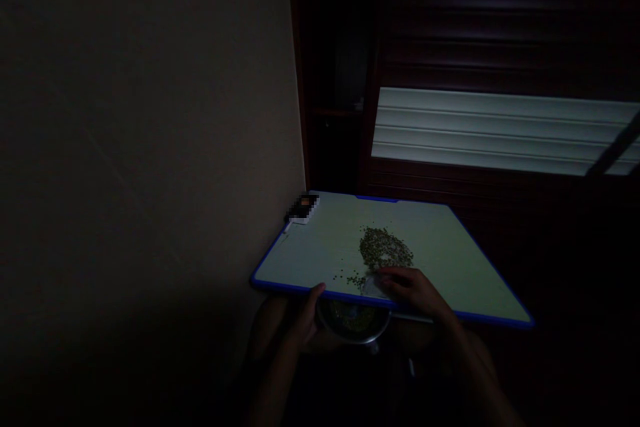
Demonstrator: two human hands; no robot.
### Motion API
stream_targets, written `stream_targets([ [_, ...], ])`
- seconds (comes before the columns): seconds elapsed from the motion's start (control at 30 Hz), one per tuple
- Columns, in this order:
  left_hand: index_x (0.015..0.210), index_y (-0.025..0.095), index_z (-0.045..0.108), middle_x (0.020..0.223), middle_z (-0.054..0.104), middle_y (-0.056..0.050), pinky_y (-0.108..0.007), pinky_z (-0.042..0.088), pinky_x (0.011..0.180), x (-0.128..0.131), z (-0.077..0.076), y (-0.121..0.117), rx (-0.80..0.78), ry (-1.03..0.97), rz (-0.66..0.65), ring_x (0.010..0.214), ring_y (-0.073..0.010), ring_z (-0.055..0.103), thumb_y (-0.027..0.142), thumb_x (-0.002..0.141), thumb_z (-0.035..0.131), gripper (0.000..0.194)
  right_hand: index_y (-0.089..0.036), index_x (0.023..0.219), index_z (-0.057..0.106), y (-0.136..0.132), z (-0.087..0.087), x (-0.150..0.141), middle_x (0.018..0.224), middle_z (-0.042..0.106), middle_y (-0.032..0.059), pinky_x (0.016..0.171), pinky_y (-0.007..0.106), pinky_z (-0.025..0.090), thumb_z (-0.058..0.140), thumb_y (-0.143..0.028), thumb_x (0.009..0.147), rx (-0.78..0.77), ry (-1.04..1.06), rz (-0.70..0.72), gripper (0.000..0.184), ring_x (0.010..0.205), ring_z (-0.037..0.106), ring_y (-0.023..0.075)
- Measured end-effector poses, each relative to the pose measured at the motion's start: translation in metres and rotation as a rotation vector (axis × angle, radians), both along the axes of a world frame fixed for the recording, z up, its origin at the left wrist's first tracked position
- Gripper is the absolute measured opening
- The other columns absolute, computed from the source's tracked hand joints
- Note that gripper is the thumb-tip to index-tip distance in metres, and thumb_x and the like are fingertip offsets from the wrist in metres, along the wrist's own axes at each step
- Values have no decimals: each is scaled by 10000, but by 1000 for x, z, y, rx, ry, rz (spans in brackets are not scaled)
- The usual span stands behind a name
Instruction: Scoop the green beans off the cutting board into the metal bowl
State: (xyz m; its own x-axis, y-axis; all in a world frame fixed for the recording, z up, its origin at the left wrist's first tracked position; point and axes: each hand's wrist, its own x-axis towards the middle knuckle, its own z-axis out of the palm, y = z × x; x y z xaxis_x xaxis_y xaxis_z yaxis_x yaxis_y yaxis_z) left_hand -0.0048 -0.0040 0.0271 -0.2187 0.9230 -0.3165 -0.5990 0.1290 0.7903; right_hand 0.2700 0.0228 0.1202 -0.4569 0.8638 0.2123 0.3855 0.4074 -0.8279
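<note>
In the head view, the light is dim, and a pale board [330, 247] with a blue rim lies in front of the person, above the knees. The small dark grains [377, 247] sit on it in a broad heap right of the middle, with a thin bare patch inside; a few strays lie between the heap and the near edge. The right hand [414, 288] reaches over that near edge, fingers bent and pointing left at the heap's near side; whether they pinch anything cannot be told. Under them is a greyish patch, too dark to identify. The left hand [307, 323] has its thumb laid on the near rim, while its other fingers are mostly hidden below, so their grip cannot be told. Just beside it, partly beneath the board, is a round metal bowl [381, 332] with contents hard to make out. A blurred device [303, 208] rests at the far left corner, near the wall [165, 113].
</note>
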Motion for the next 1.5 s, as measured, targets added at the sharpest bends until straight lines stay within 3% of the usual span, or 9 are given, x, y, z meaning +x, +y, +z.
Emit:
stream_targets([
  [0.2, 1279, 201, 548, 1266, 629, -78, -375, 334, 1094, -1, -10, 4, 8, -63, -45, 1279, -238, 475, 289, 786, 661, 514, -229, 1207, 656, -1, 1, 1, 1117, 718, 68, 916, 400, 491, 626, -416, 837, -30, 33, 46, 416, 1008, 661, 255],
  [0.33, 1298, 187, 532, 1268, 625, -92, -378, 341, 1090, 0, -6, 3, 7, -65, -43, 1272, -244, 483, 278, 781, 664, 542, -237, 1167, 678, -2, 1, 1, 1087, 728, 58, 908, 396, 491, 631, -405, 832, -47, 59, 37, 378, 987, 667, 247],
  [0.5, 1306, 208, 522, 1269, 626, -80, -387, 335, 1093, 2, 1, 2, 35, -39, -11, 1281, -249, 472, 247, 778, 666, 549, -223, 1181, 653, 2, -5, 4, 1070, 731, 67, 895, 394, 493, 610, -423, 837, -55, 129, -81, 401, 992, 665, 253],
  [0.67, 1280, 208, 542, 1321, 588, -71, -379, 331, 1098, -1, -11, 5, 52, -12, -2, 1270, -240, 485, 263, 782, 669, 517, -198, 1091, 651, 8, -14, 7, 1061, 719, 83, 892, 392, 487, 623, -439, 819, -46, 204, -206, 365, 995, 654, 265],
  [0.83, 1281, 218, 537, 1331, 581, -65, -354, 336, 1093, -3, -20, 7, 80, -27, -15, 1262, -222, 495, 286, 769, 688, 538, -221, 1118, 516, 5, -16, 5, 803, 683, 38, 597, 310, 534, 467, -497, 904, -58, 261, -230, 353, 649, 660, 195],
  [0.93, 1274, 211, 546, 1329, 584, -67, -349, 328, 1098, -3, -19, 7, 51, -23, 6, 1266, -223, 490, 287, 759, 698, 542, -239, 1169, 439, 2, -15, 3, 719, 636, 6, 378, 239, 423, 393, -514, 931, -87, 260, -225, 367, 419, 542, 134],
  [1.0, 1268, 202, 552, 1334, 579, -74, -344, 325, 1098, -3, -19, 6, 41, -24, -7, 1272, -220, 484, 295, 763, 696, 533, -238, 1186, 430, 1, -14, 3, 710, 627, 3, 340, 213, 363, 428, -512, 918, -97, 247, -227, 383, 384, 491, 112],
  [1.23, 1291, 199, 532, 1322, 587, -87, -357, 343, 1088, -2, -15, 5, 37, -63, -44, 1272, -220, 483, 295, 774, 684, 547, -230, 1342, 396, 2, -11, 1, 824, 656, 24, 517, 259, 477, 522, -426, 876, -83, 196, -165, 521, 580, 600, 156],
  [1.5, 1268, 185, 559, 1309, 595, -96, -373, 312, 1104, -1, -10, 3, 7, -40, -31, 1279, -228, 475, 289, 776, 681, 517, -204, 1231, 576, 0, -11, 6, 737, 637, 7, 530, 242, 426, 513, -316, 839, -7, 61, -175, 414, 596, 545, 150],
])
